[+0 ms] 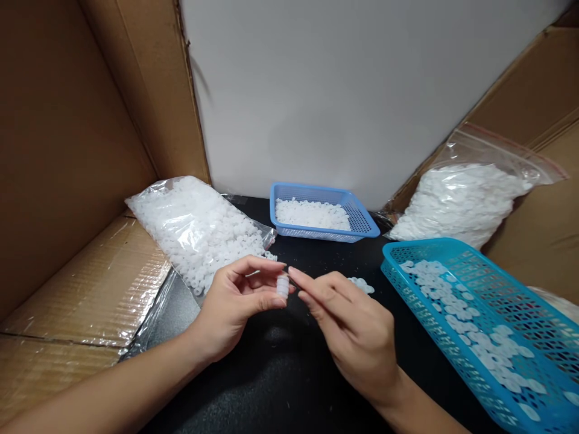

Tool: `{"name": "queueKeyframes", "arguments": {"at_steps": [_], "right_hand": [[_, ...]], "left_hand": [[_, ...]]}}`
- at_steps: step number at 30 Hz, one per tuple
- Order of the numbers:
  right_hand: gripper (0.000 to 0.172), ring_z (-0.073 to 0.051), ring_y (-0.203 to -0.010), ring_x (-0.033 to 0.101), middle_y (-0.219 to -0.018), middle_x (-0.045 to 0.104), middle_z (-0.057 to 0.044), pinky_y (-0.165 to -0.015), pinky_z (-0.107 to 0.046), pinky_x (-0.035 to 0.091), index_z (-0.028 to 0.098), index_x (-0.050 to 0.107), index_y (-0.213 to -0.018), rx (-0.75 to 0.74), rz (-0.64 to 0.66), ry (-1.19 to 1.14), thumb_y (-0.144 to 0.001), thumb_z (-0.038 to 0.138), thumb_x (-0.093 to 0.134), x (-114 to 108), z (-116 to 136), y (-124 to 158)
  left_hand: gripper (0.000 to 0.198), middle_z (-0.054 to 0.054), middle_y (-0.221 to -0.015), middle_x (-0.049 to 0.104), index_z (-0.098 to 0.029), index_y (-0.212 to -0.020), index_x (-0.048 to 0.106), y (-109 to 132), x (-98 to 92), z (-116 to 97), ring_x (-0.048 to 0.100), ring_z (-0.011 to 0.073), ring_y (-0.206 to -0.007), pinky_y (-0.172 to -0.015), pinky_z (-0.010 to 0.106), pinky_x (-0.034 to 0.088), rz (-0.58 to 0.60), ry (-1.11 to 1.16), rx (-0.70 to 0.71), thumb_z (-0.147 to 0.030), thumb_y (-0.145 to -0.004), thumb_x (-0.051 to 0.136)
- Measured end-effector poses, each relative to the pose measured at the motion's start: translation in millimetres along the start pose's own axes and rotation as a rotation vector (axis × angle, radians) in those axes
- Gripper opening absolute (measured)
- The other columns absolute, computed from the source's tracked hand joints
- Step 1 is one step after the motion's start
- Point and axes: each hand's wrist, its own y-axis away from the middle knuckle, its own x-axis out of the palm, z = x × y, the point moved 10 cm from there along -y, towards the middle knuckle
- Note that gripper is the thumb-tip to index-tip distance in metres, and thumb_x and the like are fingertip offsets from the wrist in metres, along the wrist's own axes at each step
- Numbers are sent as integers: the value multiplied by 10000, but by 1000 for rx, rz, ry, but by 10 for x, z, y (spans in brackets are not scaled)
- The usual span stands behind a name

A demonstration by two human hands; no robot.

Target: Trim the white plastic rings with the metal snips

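Observation:
My left hand [242, 292] pinches a small white ribbed plastic piece [282, 286] between thumb and fingers, holding it upright above the black table. Close against its right side, the fingers of my right hand [350, 328] are pressed together; a thin dark edge shows at their tips, too small to name. Just behind my right hand, a few flat white plastic discs [360, 284] lie on the table, partly hidden by it.
On the left lies a clear bag of small white rings [194, 223]. A blue basket [325, 232] of small white pieces stands at the back. At right are a turquoise basket [434, 325] with flat white discs and a filled zip bag [456, 199]. Cardboard walls [113, 78] flank the table.

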Motion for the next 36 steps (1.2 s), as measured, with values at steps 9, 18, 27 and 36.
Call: {"name": "queueKeyframes", "arguments": {"at_steps": [9, 18, 27, 36], "right_hand": [[288, -166, -680, 704, -803, 750, -29, -587, -240, 584, 226, 736, -947, 492, 26, -530, -860, 498, 773, 134, -506, 72], [358, -142, -676, 665, -798, 694, 4, -656, -255, 578, 213, 702, -880, 748, 61, -919, -722, 470, 896, 611, -458, 235], [40, -165, -731, 709, -812, 767, -26, -665, -258, 567, 224, 805, -807, 352, 1, -562, -842, 213, 820, 225, -368, -3], [176, -147, -795, 721, -963, 735, -43, -657, -231, 604, 248, 818, -1047, 108, 97, -474, -886, 185, 781, 206, -197, -21]], "left_hand": [[389, 26, -827, 793, -226, -971, 808, 23, -16, -277, 732, 174, -767, -708, 258, 594, 6, -206, 205, -84, -632, 936], [453, 37, -856, 805, -303, -1063, 822, 241, 145, -377, 690, 189, -760, -752, 308, 513, 92, -640, 534, -11, -716, 841], [619, 36, -997, 733, -301, -1343, 626, 15, 73, -31, 705, 178, -850, -757, 278, 546, 153, -194, 72, -252, -779, 878], [613, 21, -800, 786, -221, -1229, 733, 46, 139, 354, 720, 129, -714, -753, 237, 556, 164, 52, -347, -153, -661, 954]]}}
